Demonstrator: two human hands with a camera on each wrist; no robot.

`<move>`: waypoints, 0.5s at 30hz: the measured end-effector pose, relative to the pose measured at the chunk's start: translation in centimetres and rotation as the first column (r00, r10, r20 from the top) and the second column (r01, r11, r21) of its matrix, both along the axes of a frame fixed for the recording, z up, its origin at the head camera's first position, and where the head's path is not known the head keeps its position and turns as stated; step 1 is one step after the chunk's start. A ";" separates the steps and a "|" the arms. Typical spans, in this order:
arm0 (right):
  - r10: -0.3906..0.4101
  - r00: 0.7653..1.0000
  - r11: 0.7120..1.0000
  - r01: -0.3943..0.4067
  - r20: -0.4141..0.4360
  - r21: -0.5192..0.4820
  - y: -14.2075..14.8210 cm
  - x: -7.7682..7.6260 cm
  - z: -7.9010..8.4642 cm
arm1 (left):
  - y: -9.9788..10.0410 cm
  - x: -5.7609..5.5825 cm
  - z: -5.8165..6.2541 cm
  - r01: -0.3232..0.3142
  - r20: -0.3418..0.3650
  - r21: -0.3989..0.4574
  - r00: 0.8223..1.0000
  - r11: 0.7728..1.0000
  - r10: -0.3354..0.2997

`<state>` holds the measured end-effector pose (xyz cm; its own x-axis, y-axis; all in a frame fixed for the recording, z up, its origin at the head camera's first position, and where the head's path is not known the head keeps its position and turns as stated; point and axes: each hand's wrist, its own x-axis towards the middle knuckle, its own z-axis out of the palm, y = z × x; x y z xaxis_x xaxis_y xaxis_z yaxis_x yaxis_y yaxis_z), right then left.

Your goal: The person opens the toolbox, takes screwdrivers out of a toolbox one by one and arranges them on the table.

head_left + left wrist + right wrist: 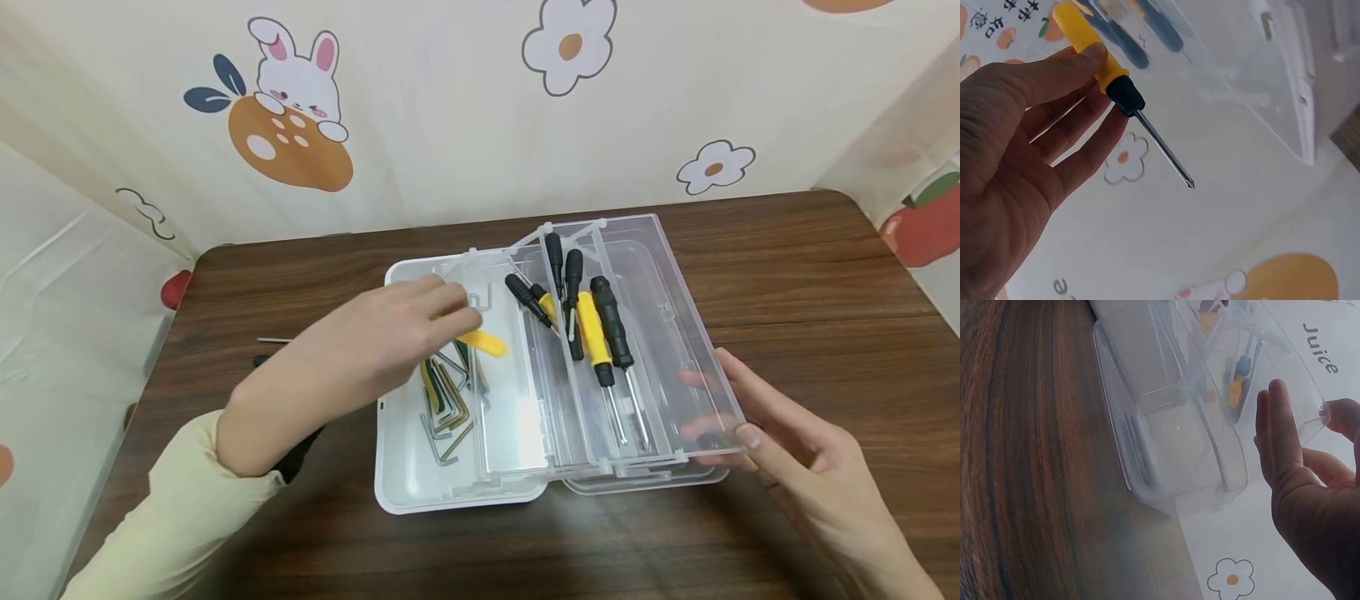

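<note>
My left hand (360, 342) pinches a yellow-handled screwdriver (1124, 94) between thumb and fingers, above a white toolbox base (405, 492). The left wrist view shows its black collar and cross-shaped tip. My right hand (813, 454) grips the right edge of a clear plastic tray (678, 350), thumb on top and fingers seen through the plastic. This tray is raised and tilted over the box. Inside it lie a yellow screwdriver (594, 333), a long black screwdriver (613, 325) and several smaller black-handled ones. Several hex keys (450, 404) lie in the white base, partly behind the left hand.
A clear lid (637, 483) lies under the raised tray, on the brown wooden table (810, 283). Left of the box a thin metal rod (273, 340) sticks out from behind the left forearm. A printed sheet (450, 125) covers the wall behind.
</note>
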<state>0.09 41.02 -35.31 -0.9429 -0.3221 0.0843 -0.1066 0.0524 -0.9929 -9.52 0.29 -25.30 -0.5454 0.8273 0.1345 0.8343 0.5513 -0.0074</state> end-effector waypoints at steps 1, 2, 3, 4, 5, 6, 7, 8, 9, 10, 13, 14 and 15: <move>0.004 1.000 1.000 -0.004 -0.003 -0.021 0.0 0.0 -0.1 | -0.5 0.1 0.0 -0.017 0.001 0.016 1.000 1.000 0.017; 0.010 1.000 0.999 -0.011 -0.010 -0.051 0.0 0.0 -0.3 | -1.0 0.1 -0.1 -0.036 0.005 0.023 0.999 0.999 0.036; 0.018 1.000 0.997 -0.019 -0.015 -0.081 0.1 0.0 -0.4 | -1.5 0.2 -0.1 -0.059 0.019 0.029 0.998 0.998 0.059; 0.031 0.999 0.992 -0.034 -0.023 -0.118 0.1 -0.1 -0.6 | -1.9 0.3 -0.1 -0.083 0.030 0.033 0.996 0.996 0.082; 0.037 0.999 0.990 -0.041 -0.027 -0.138 0.1 -0.1 -0.7 | -2.4 0.4 -0.1 -0.102 0.034 0.037 0.994 0.994 0.101; 0.037 0.999 0.989 -0.040 -0.026 -0.140 0.2 -0.1 -0.7 | -2.8 0.5 -0.2 -0.118 0.034 0.041 0.993 0.992 0.117; 0.037 0.999 0.989 -0.040 -0.025 -0.144 0.1 -0.1 -0.7 | -3.2 0.6 -0.3 -0.130 0.032 0.048 0.991 0.990 0.128; 0.043 0.999 0.987 -0.047 -0.030 -0.157 0.2 -0.1 -0.8 | -3.5 0.6 -0.4 -0.144 0.031 0.051 0.989 0.988 0.143; 0.042 0.999 0.987 -0.045 -0.029 -0.152 0.2 -0.1 -0.7 | -3.9 0.7 -0.6 -0.158 0.029 0.059 0.987 0.986 0.156; 0.039 0.999 0.988 -0.043 -0.027 -0.147 0.1 -0.1 -0.7 | -4.2 0.8 -0.8 -0.170 0.025 0.065 0.985 0.983 0.169; 0.029 0.999 0.992 -0.032 -0.020 -0.126 0.1 -0.1 -0.6 | -5.3 1.0 -1.5 -0.208 0.026 0.089 0.978 0.974 0.207; 0.026 0.999 0.992 -0.028 -0.019 -0.122 0.1 0.0 -0.6 | -5.7 1.1 -1.7 -0.223 0.029 0.096 0.975 0.970 0.221; 0.029 0.999 0.991 -0.032 -0.020 -0.129 0.1 0.0 -0.6 | -6.1 1.2 -1.9 -0.238 0.033 0.102 0.971 0.966 0.236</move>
